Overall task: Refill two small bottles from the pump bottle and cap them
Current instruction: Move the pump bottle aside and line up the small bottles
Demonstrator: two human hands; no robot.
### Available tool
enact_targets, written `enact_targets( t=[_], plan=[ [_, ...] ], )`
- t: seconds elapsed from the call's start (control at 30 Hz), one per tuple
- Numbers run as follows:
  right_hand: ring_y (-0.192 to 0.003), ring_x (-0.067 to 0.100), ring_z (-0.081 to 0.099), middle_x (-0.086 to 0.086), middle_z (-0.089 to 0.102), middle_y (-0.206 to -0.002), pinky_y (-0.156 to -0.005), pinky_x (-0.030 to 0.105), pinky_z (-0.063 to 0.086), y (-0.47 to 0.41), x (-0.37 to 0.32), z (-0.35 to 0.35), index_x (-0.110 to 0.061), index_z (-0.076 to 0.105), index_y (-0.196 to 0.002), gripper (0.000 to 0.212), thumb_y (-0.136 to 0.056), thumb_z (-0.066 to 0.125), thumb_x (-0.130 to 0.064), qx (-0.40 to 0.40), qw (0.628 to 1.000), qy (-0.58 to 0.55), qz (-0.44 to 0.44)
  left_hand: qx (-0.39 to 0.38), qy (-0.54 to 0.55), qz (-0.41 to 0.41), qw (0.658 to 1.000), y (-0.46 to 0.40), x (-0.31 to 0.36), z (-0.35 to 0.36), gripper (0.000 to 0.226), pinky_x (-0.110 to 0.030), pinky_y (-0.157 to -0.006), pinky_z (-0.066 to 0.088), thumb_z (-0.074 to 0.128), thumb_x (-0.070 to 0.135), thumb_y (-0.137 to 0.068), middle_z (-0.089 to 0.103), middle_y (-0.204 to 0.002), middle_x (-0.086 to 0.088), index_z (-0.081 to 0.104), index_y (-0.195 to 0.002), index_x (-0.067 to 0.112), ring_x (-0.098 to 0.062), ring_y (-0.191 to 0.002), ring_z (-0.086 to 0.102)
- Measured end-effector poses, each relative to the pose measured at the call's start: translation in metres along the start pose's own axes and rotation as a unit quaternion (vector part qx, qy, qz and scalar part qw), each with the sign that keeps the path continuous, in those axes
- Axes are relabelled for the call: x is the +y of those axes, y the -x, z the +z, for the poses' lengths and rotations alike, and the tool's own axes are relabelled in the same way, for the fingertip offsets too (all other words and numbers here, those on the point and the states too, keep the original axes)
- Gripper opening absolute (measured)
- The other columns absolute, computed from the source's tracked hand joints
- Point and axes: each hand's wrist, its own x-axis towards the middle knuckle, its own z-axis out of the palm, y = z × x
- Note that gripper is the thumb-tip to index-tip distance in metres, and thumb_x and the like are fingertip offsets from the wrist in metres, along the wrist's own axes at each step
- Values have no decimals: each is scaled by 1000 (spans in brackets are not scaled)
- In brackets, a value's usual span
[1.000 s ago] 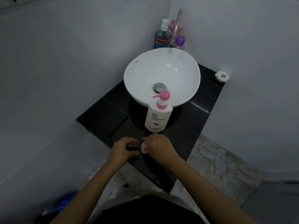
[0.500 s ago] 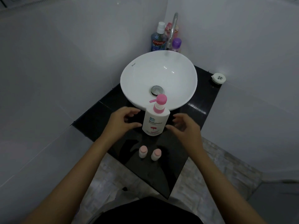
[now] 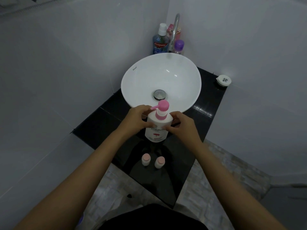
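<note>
Pump bottle (image 3: 156, 128) stands upright on the black table (image 3: 99, 123), clasped from both sides: left hand (image 3: 136, 121) and right hand (image 3: 182, 125), fingers wrapped on its body. Two small bottles (image 3: 152, 161), capped, stand nearer the person, untouched

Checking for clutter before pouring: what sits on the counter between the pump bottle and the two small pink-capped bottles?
Nothing: in the head view, only bare glossy black counter separates the white pump bottle from both small bottles.
</note>
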Motion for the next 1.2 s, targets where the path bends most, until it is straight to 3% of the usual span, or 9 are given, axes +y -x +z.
enact_targets(
  t=[0.07, 0.2, 0.33, 0.47, 0.63, 0.8, 0.97, 1.03, 1.2],
  plan=[
    [-92, 6, 61, -12, 64, -105, -77, 23, 53, 1, 1, 3, -21, 61, -114, 42, -75, 76, -24, -1, 1000, 6, -9, 2, 14, -4, 1000, 0, -3, 2, 60, -29, -89, 53, 82, 6, -65, 67, -115, 0, 62, -120, 16, -11, -103, 62],
    [-91, 4, 59, -5, 67, -106, -77, 17, 49, 4, 1, 7, -19, 62, -115, 40, -77, 74, -19, 1, 999, 24, -38, 15, 38, 5, 999, 7, -6, 5, 54, -9, -81, 50, 81, 6, -66, 66, -110, 8, 64, -115, 18, 8, -98, 61],
    [-94, 9, 61, -3, 68, -108, -80, 23, 52, -2, -12, 8, -18, 62, -115, 40, -78, 74, -19, -35, 996, 45, -62, 60, 70, 3, 996, 22, -8, -1, 48, -8, -82, 50, 80, 9, -68, 65, -107, 14, 65, -111, 22, 6, -101, 60],
    [-88, 7, 63, -7, 70, -102, -79, 26, 53, -34, -49, 14, -20, 63, -114, 42, -75, 77, -20, -107, 987, 66, -95, 140, 95, -3, 986, 37, -8, -32, 53, -17, -80, 55, 83, 7, -64, 65, -103, 15, 64, -103, 37, 3, -97, 62],
    [-88, 12, 65, -2, 73, -99, -81, 33, 54, -93, -104, 52, -18, 66, -108, 38, -72, 78, -15, -193, 964, 71, -171, 272, 51, -43, 960, 49, -20, -83, 50, -1, -72, 45, 87, 10, -58, 65, -94, 14, 67, -103, 20, 16, -83, 58],
    [-88, 10, 67, 4, 73, -102, -77, 13, 50, -137, -143, 110, -13, 67, -112, 44, -70, 79, -10, -274, 938, 36, -209, 375, 19, -99, 922, 56, -47, -122, 48, -1, -69, 43, 86, 9, -57, 65, -89, 8, 68, -100, 16, 6, -79, 58],
    [-101, 26, 66, 13, 71, -109, -91, 41, 52, -162, -163, 155, -6, 64, -115, 42, -74, 74, -4, -310, 927, 33, -208, 414, -6, -132, 901, 56, -72, -149, 44, 1, -68, 43, 85, 10, -59, 66, -91, 6, 67, -99, 13, 1, -78, 59],
    [-102, 28, 65, 15, 70, -110, -92, 46, 52, -168, -167, 167, -6, 63, -117, 44, -74, 72, -1, -319, 926, 36, -198, 421, 6, -142, 896, 54, -81, -154, 45, 1, -67, 43, 85, 9, -59, 66, -91, 5, 66, -99, 12, -4, -79, 60],
    [-103, 29, 64, 16, 68, -114, -91, 49, 52, -177, -167, 182, -6, 61, -121, 46, -75, 69, -1, -321, 924, 61, -200, 429, 31, -156, 889, 50, -98, -155, 44, 1, -67, 44, 84, 7, -60, 66, -90, 5, 65, -100, 12, 2, -77, 58]
  ],
)
